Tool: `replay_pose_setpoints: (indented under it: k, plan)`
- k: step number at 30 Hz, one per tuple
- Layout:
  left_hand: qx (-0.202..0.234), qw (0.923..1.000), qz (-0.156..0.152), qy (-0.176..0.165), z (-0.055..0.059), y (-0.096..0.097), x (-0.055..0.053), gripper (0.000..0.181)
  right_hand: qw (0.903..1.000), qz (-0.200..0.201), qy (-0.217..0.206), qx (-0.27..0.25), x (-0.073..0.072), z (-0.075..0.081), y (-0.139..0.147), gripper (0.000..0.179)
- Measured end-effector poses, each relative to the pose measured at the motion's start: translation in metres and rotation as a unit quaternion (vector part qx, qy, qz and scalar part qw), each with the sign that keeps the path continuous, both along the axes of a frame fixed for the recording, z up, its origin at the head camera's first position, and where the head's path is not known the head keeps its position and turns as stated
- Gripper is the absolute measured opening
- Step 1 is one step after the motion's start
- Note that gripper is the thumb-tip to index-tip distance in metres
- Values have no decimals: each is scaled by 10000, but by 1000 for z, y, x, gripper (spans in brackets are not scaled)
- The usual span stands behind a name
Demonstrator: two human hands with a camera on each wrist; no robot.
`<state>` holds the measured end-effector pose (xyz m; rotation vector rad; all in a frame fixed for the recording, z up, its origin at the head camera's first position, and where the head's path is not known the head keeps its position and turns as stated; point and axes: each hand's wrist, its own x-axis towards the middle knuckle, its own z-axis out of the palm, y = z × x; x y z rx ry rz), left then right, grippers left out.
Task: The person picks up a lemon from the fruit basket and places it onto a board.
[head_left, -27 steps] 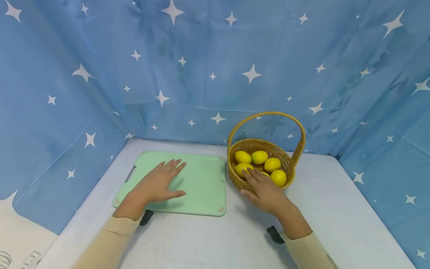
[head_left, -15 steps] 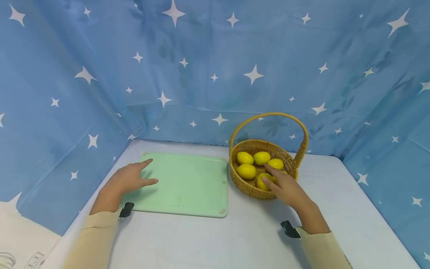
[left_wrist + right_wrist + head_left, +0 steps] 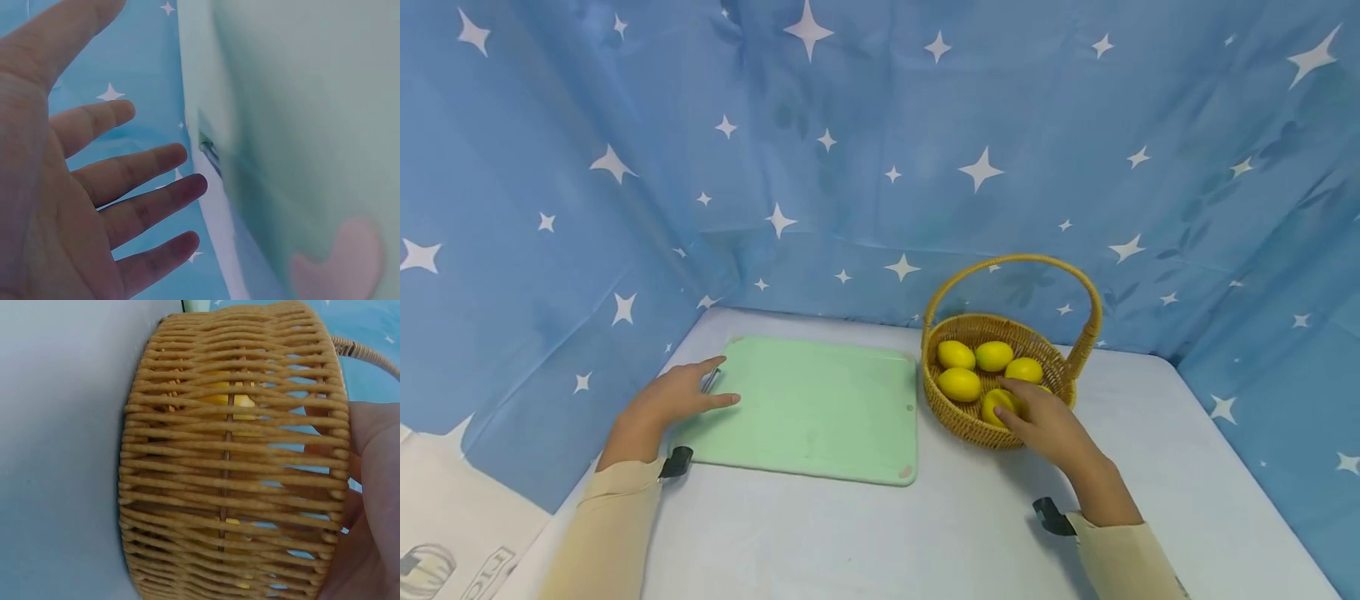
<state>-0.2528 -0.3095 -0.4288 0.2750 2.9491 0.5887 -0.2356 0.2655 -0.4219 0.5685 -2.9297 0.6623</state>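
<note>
In the head view my right hand (image 3: 1047,423) reaches over the near right rim of a wicker basket (image 3: 964,425) holding several yellow lemons. Its thumb lies against a lemon (image 3: 992,407) near the front of the basket, and the index finger reaches past the far side. The other fingertips are hidden, so the grip on that lemon is unclear. More lemons (image 3: 958,385) lie to the left and behind. My left hand (image 3: 664,402), fingers spread, is held at the left edge of a light green cutting board (image 3: 820,408); in the left wrist view it holds nothing.
A tall handle (image 3: 1022,258) arches over the basket. The cutting board lies flat on the white tablecloth (image 3: 790,533), left of the basket, with a metal strip (image 3: 710,380) at its left edge. A blue star-patterned curtain (image 3: 865,125) surrounds the table's back and sides.
My left hand has moved from above the cutting board to its left edge. My right hand has shifted right over the basket, its thumb and index finger lowering to the front lemon.
</note>
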Motion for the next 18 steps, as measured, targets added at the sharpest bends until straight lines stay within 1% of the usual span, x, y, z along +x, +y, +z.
replay_pose_setpoints:
  k: [4, 6, 8, 10, 12, 14, 15, 16, 17, 18]
  plan:
    - [-32, 9999, -32, -102, -5, 0, -2, 99, 9999, -56, 67, 59, 0, 1, 4, 57]
    - [-53, 9999, -7, -97, -7, 0, -3, 99, 9997, -188, 106, 77, 0, 2, 9, 54]
    - [-68, 10000, -14, -17, -8, 1, -3, 98, 9990, -391, 192, 54, 0, 5, 17, 52]
    - [-87, 9999, -45, 104, -7, 2, -4, 99, 9973, -639, 349, -31, 0, 6, 27, 51]
    - [-105, 9997, -86, 195, -5, 4, -5, 100, 9923, -870, 846, -251, -1, 4, 37, 47]
    - [-130, 9996, -108, 222, -3, 7, -5, 100, 9811, -1083, 1487, -595, -3, -3, 46, 43]
    - [-142, 9996, -121, 215, -1, 8, -5, 100, 9728, -1161, 1853, -768, -4, -9, 50, 41]
    - [-163, 9996, -130, 213, 1, 10, -5, 100, 9623, -1211, 2227, -982, -7, -15, 53, 39]
    - [-170, 9995, -150, 210, 3, 12, -4, 99, 9498, -1244, 2595, -1230, -10, -23, 57, 37]
    - [-182, 9995, -175, 210, 5, 14, -3, 98, 9383, -1284, 2820, -1533, -12, -29, 59, 35]
